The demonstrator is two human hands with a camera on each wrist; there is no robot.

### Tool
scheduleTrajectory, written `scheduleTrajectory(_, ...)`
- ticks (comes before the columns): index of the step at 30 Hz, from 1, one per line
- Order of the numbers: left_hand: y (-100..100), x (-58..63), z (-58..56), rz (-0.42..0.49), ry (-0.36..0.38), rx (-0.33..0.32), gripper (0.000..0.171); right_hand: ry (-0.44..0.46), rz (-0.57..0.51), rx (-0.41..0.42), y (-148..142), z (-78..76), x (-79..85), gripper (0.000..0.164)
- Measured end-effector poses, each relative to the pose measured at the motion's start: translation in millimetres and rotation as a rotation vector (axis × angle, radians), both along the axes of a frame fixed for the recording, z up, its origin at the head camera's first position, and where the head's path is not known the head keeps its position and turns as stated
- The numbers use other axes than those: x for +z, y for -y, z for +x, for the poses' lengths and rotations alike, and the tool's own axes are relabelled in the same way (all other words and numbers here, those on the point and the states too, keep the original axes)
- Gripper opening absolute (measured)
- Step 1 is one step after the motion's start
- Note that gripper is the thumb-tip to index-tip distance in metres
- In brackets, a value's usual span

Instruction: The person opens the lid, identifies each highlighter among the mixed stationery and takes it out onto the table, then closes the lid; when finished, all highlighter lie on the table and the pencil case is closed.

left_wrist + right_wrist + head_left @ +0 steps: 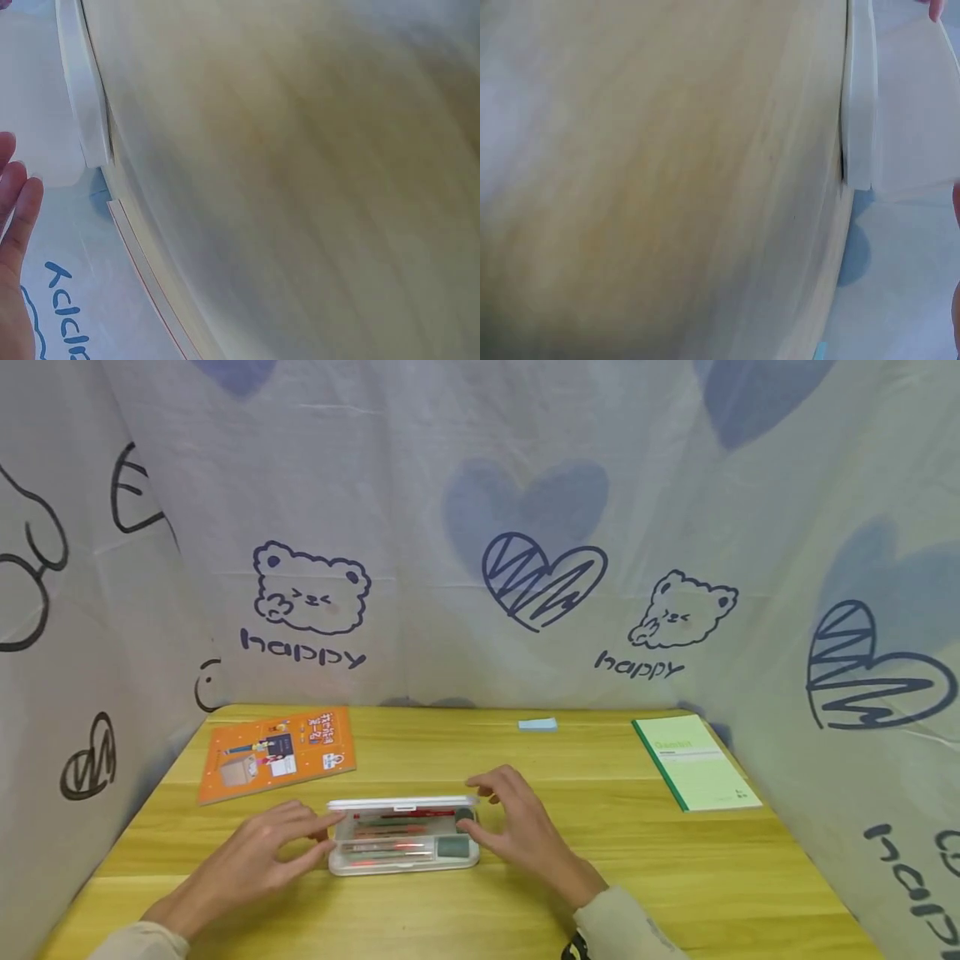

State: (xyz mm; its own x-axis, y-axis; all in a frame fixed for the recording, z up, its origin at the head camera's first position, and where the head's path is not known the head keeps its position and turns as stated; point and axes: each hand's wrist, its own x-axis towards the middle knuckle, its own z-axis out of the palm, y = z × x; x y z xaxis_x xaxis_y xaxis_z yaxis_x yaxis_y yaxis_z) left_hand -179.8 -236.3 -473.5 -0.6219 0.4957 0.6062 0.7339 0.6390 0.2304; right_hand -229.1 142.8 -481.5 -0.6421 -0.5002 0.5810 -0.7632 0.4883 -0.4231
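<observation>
Pencil case (402,866) between hands (258,852) (521,822); notebook (705,768) reads "Gambit", cloth (427,610) "happy".

One left hand (258,852), one right hand (521,822) and two light sleeves (626,927). One translucent pencil case (405,803), with several pens (427,814) — too crowded to count — and at least one grey-green block (453,847). One orange booklet (277,756), one pale green notebook (701,764), one small light-blue slip (537,725), one wooden table (675,877). On the cloth backdrop (420,610), two whole bear drawings (311,589) and three "happy" words (303,649), one of them cut off at the right.
</observation>
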Motion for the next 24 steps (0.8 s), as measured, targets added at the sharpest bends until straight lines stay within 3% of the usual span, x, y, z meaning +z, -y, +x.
scheduleTrajectory(2, -2, 1.0, -1.3, 0.0, 0.006, 0.021, 0.046, -0.121, -0.006, 0.046, -1, 0.1, 1.7, 0.039)
scheduleTrajectory(4, -4, 1.6, -3.5, 0.003, 0.014, 0.027, 0.048, -0.18, -0.013, 0.092, -1, 0.5, 2.6, 0.029)
scheduleTrajectory(8, -9, 0.8, -6.6, 0.01, 0.108, 0.038, 0.053, -0.169, 0.007, 0.17, 0, 3.0, 1.7, 0.03)
scheduleTrajectory(12, -13, -1.6, -9.8, 0.014, 0.201, 0.04, 0.06, -0.094, 0.135, 0.144, 1, 8.2, -0.1, 0.048)
scheduleTrajectory(15, -15, -3.0, -13.9, -0.012, 0.21, 0.048, 0.068, -0.035, 0.225, 0.067, 2, 10.6, -1.3, 0.069)
scheduleTrajectory(19, -14, -3.9, -18.6, -0.066, 0.227, 0.075, 0.077, 0.113, 0.278, 0.016, 4, 7.9, -0.9, 0.09)
scheduleTrajectory(24, -12, -3.8, -22.2, -0.106, 0.329, 0.109, 0.078, 0.324, 0.317, -0.017, 4, 1.7, 0.3, 0.101)
